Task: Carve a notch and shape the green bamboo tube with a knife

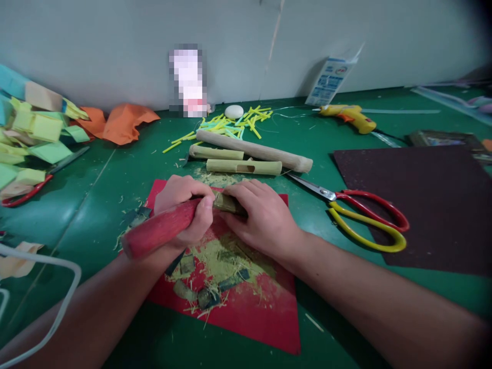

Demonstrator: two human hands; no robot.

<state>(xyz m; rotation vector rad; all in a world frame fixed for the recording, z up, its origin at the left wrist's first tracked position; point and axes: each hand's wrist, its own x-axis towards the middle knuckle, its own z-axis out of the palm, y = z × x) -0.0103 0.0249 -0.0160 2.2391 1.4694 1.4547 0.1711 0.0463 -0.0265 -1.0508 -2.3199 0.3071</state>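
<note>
My left hand (pixel 186 210) is closed around a tool with a thick red wooden handle (pixel 161 229); its working end is hidden behind my fingers. A short greenish bamboo piece (pixel 228 203) lies under my right hand (pixel 263 212), which grips it against the mat, and its left end meets my left fingertips. Beneath both hands is a red sheet (pixel 269 307) strewn with pale shavings (pixel 230 256) and dark green bamboo chips (pixel 209 297). Just beyond lie a bamboo tube with a cut opening (pixel 265 167), another bamboo piece (pixel 219 154) and a wooden stick (pixel 253 148).
Scissors (pixel 328 193) with red and yellow handles lie to the right, partly on a dark board (pixel 430 205). Farther back are a yellow glue gun (pixel 349 117), a carton (pixel 331 79) and yellow cut straws (pixel 219 125). Paper pieces (pixel 42 130) heap up at left.
</note>
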